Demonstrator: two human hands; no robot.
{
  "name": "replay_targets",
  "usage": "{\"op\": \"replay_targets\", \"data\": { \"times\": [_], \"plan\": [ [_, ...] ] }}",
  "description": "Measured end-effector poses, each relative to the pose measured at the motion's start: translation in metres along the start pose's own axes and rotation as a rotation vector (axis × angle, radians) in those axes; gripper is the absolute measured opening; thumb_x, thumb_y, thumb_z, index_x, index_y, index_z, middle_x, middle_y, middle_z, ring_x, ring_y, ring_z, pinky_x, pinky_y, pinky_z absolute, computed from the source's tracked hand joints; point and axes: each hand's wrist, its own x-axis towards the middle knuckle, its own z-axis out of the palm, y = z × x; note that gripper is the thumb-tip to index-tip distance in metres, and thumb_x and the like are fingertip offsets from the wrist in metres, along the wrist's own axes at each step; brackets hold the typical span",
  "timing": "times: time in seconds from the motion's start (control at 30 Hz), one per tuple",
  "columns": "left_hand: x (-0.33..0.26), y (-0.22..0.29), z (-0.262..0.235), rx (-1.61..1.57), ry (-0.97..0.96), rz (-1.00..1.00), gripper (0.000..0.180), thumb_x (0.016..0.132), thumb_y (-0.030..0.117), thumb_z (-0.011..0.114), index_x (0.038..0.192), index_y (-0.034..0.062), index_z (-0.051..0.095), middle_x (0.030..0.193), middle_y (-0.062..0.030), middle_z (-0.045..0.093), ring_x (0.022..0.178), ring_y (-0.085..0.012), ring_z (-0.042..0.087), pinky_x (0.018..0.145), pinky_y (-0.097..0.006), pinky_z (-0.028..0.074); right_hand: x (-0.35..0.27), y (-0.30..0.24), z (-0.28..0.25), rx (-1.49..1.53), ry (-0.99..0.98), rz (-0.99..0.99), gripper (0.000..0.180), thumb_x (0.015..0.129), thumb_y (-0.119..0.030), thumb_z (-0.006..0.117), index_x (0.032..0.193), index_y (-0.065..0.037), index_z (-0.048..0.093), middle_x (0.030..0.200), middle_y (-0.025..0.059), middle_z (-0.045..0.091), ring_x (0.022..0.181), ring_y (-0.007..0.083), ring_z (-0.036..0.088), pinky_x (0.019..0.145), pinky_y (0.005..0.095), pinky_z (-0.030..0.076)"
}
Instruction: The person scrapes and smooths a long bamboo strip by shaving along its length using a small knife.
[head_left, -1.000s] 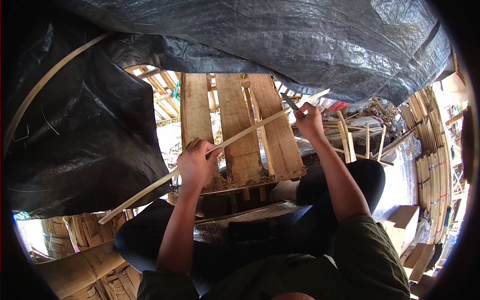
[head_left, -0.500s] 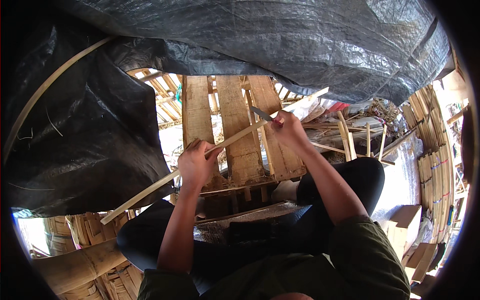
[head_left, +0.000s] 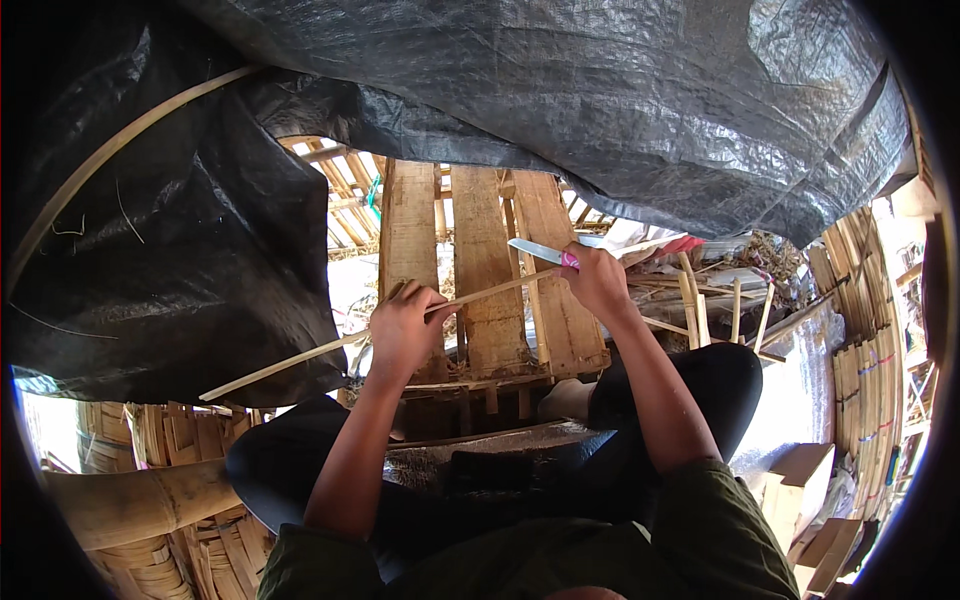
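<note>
A long, pale bamboo strip (head_left: 290,370) runs slantwise across in front of me, its left end lower and nearer, its right end farther off. My left hand (head_left: 404,325) is closed round it near the middle. In my right hand (head_left: 597,277) is a knife (head_left: 540,251) with a pink-wrapped handle, its blade pointing left and a little away, just above the strip. The right hand also touches the strip, which passes behind its fingers. Below both hands lie upright wooden planks (head_left: 487,270).
Black plastic sheeting (head_left: 600,90) hangs ahead, and more of it drapes at the left with a curved cane (head_left: 110,150) across it. Several short stakes (head_left: 737,310) stand at the right. Bundled bamboo slats (head_left: 865,370) line the far right. A thick bamboo pole (head_left: 140,505) lies lower left.
The strip has turned to a flatter slant. My right hand has moved slightly right and nearer, and the knife blade now shows its broad side. The left hand has shifted slightly right.
</note>
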Motion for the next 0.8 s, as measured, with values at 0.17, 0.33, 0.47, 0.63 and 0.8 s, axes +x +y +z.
{"op": "replay_targets", "data": {
  "times": [0.17, 0.33, 0.47, 0.63, 0.8],
  "plan": [
    [0.001, 0.008, -0.004, 0.194, 0.062, 0.008, 0.034, 0.076, 0.041, 0.083, 0.077, 0.0106, 0.069, 0.078, -0.0032, 0.06, 0.079, -0.0272, 0.065, 0.063, -0.04, 0.051, 0.009, 0.027, -0.003, 0.051, 0.083, 0.06, 0.029, 0.083, -0.023, 0.079, 0.102, -0.003, 0.069, 0.087, 0.0216, 0.072, 0.086, 0.0414, 0.07, 0.074, 0.0492, 0.053],
    [-0.001, 0.003, 0.004, 0.071, 0.046, -0.061, 0.027, 0.077, 0.033, 0.084, 0.078, 0.0101, 0.071, 0.079, -0.0046, 0.06, 0.08, -0.0294, 0.064, 0.063, -0.042, 0.051, 0.015, 0.052, -0.005, 0.261, 0.301, 0.047, 0.02, 0.085, -0.012, 0.073, 0.1, 0.0, 0.068, 0.085, 0.024, 0.07, 0.086, 0.0442, 0.069, 0.074, 0.0484, 0.053],
    [-0.003, -0.001, 0.0, 0.036, 0.042, -0.065, 0.022, 0.077, 0.027, 0.084, 0.078, 0.0093, 0.071, 0.077, -0.0054, 0.06, 0.079, -0.0294, 0.064, 0.063, -0.042, 0.051, 0.011, 0.054, -0.017, 0.178, 0.261, 0.15, 0.02, 0.09, -0.016, 0.067, 0.092, 0.004, 0.069, 0.086, 0.0268, 0.07, 0.085, 0.0446, 0.069, 0.074, 0.0495, 0.053],
    [0.0, -0.002, 0.003, -0.002, 0.035, -0.052, 0.023, 0.078, 0.028, 0.083, 0.076, 0.0096, 0.069, 0.077, -0.0057, 0.061, 0.079, -0.0289, 0.064, 0.064, -0.041, 0.051, 0.019, 0.1, 0.009, 0.151, 0.186, 0.355, 0.041, 0.098, -0.029, 0.056, 0.086, 0.008, 0.069, 0.08, 0.031, 0.068, 0.082, 0.0467, 0.069, 0.073, 0.0522, 0.053],
    [-0.001, -0.006, 0.005, 0.036, -0.005, -0.073, 0.028, 0.079, 0.03, 0.082, 0.075, 0.0096, 0.064, 0.078, -0.005, 0.06, 0.08, -0.0281, 0.063, 0.065, -0.041, 0.05, 0.023, 0.082, 0.011, 0.192, 0.088, 0.567, 0.05, 0.102, -0.032, 0.047, 0.087, 0.012, 0.066, 0.077, 0.0318, 0.068, 0.079, 0.0463, 0.071, 0.069, 0.0508, 0.056]
  ]
}}
